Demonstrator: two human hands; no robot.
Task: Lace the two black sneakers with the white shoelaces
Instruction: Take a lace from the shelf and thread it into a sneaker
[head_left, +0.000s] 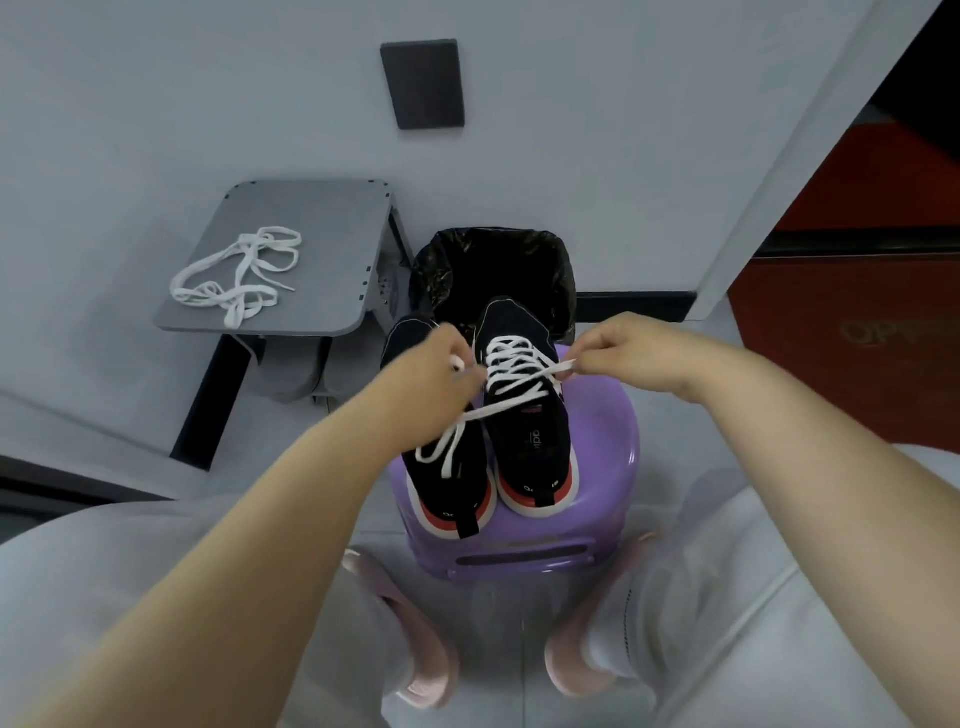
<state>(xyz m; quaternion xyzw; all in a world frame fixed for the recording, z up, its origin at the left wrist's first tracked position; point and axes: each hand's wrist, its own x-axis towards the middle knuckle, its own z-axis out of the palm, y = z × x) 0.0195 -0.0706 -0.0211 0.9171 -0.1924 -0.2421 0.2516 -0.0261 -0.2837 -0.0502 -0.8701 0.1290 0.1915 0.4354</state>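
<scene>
My left hand (448, 358) and right hand (618, 353) pinch the white shoelace (514, 402) over the right sneaker (535, 447); at twelve o'clock, a black-lined bin (558, 270), contents unclear.

You had the purple stool (605, 457) near centre w/ both black sneakers directly on top, side by side, heels toward you: left sneaker (467, 488) & right sneaker (535, 452). Far left, the grey side table (332, 234) held the spare white shoelace (248, 240), loose & tangled. Stool, table & black-lined bin (498, 260) stood on the pale floor (675, 395).
</scene>
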